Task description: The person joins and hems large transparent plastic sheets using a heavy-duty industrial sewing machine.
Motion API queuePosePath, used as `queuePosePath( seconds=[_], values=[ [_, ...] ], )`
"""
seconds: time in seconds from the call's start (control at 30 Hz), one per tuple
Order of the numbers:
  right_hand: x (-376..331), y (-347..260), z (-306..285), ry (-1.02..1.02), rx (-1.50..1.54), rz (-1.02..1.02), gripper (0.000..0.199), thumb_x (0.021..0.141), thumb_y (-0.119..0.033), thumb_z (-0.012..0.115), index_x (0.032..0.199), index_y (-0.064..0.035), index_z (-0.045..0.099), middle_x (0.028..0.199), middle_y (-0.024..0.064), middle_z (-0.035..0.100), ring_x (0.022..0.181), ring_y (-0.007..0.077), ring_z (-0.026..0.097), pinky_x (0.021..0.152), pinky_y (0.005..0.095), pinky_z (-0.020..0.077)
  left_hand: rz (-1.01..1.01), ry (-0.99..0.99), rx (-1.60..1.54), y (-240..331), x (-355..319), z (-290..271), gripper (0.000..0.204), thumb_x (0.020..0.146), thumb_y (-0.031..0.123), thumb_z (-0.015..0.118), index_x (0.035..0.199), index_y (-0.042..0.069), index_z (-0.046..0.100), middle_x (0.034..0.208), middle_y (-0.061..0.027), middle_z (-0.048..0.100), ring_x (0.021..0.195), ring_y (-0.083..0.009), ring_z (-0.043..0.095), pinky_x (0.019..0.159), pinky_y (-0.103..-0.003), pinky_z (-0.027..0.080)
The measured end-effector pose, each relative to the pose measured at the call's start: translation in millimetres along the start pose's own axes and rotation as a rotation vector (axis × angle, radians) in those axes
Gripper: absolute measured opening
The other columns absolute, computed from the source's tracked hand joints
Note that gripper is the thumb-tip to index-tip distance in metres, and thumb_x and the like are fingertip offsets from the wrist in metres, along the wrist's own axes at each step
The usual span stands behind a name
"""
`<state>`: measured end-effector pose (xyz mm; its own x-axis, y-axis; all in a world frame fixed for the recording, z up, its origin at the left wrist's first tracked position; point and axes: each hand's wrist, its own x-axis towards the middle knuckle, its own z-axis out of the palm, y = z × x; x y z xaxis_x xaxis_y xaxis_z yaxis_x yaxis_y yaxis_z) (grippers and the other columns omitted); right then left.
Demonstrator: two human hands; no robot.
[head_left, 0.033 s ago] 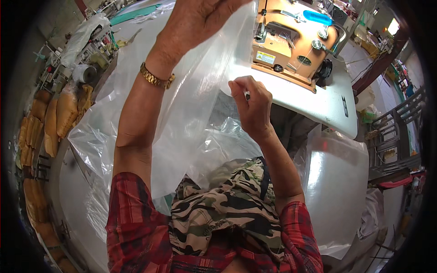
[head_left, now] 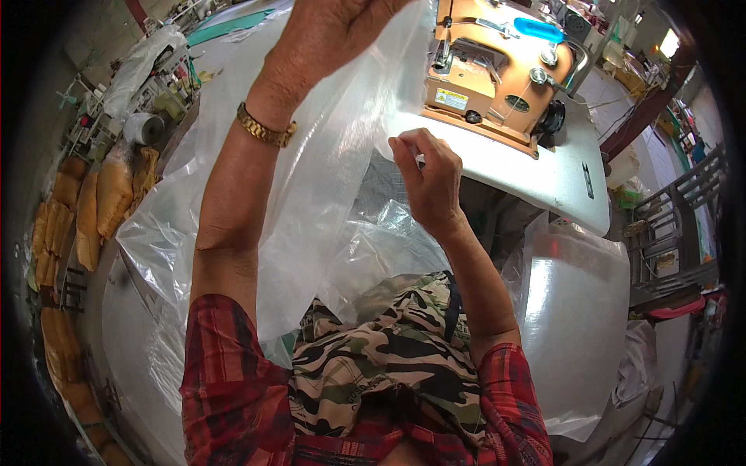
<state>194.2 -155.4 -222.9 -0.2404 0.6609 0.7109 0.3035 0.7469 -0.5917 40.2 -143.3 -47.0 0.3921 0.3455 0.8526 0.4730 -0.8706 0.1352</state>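
Observation:
A large sheet of clear plastic film [head_left: 311, 194] spreads over the table and hangs down to my lap in loose folds. My left hand [head_left: 338, 39] lies over its upper part, fingers stretched toward the machine and partly cut off by the top edge of the view. My right hand [head_left: 427, 179] is closed in a pinch, thumb against forefinger, at the film's right-hand edge. Just beyond it stands a tan industrial sewing machine [head_left: 489, 85] on a white tabletop [head_left: 536, 175]. A bright lamp lights the spot between machine and film.
A stack of clear plastic sheeting [head_left: 575, 326] rests to my right. Filled brown bags [head_left: 115, 194] and a white roll [head_left: 144, 126] stand at the left. A grey slatted metal frame [head_left: 676, 225] is at the far right. Camouflage cloth [head_left: 388, 349] covers my lap.
My left hand has shifted very slightly. My right hand keeps its pinch at nearly the same place.

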Motion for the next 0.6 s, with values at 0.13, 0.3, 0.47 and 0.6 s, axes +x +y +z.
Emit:
queuePosePath(
  seconds=[0.13,0.3,0.47,0.6],
  values=[
    [10.0,0.9,3.5,0.322,-0.065,-0.174,0.021,0.088,-0.008,0.067,0.105,0.0021,0.061,0.096,0.018,0.064,0.088,0.0337,0.063,0.079,0.0413,0.049,0.171,0.071,0.116,-14.5,25.7,-9.3,0.01,0.097,0.005,0.06,0.091,-0.001,0.055,0.073,-0.006,0.052,0.064,-0.016,0.045,0.059,-0.028,0.04],
    [-4.3,-30.4,-6.3,0.242,0.166,-0.134,0.019,0.087,-0.013,0.07,0.099,-0.0003,0.062,0.094,0.0145,0.066,0.083,0.0316,0.064,0.073,0.0398,0.0503,0.332,0.141,0.105,-29.0,47.4,-9.7,0.007,0.096,0.002,0.061,0.094,0.0,0.055,0.074,-0.0073,0.053,0.062,-0.0173,0.044,0.058,-0.028,0.039],
    [-13.4,-55.1,22.2,-0.119,0.391,0.203,0.024,0.093,-0.022,0.069,0.101,0.0005,0.066,0.085,0.0118,0.067,0.075,0.0194,0.062,0.071,0.0332,0.0506,0.345,0.167,0.239,-30.1,55.8,1.8,0.005,0.095,0.0,0.06,0.092,0.0,0.057,0.074,-0.0089,0.054,0.061,-0.0176,0.046,0.057,-0.028,0.038],
    [-17.5,-53.9,28.4,0.102,0.834,0.261,0.023,0.102,-0.017,0.054,0.089,0.0002,0.061,0.076,0.008,0.064,0.065,0.015,0.059,0.063,0.0301,0.0496,0.0,0.282,0.159,-61.5,37.4,-5.2,0.006,0.095,0.007,0.065,0.098,0.001,0.064,0.086,-0.0013,0.066,0.076,-0.007,0.056,0.071,-0.023,0.048]
  ],
)
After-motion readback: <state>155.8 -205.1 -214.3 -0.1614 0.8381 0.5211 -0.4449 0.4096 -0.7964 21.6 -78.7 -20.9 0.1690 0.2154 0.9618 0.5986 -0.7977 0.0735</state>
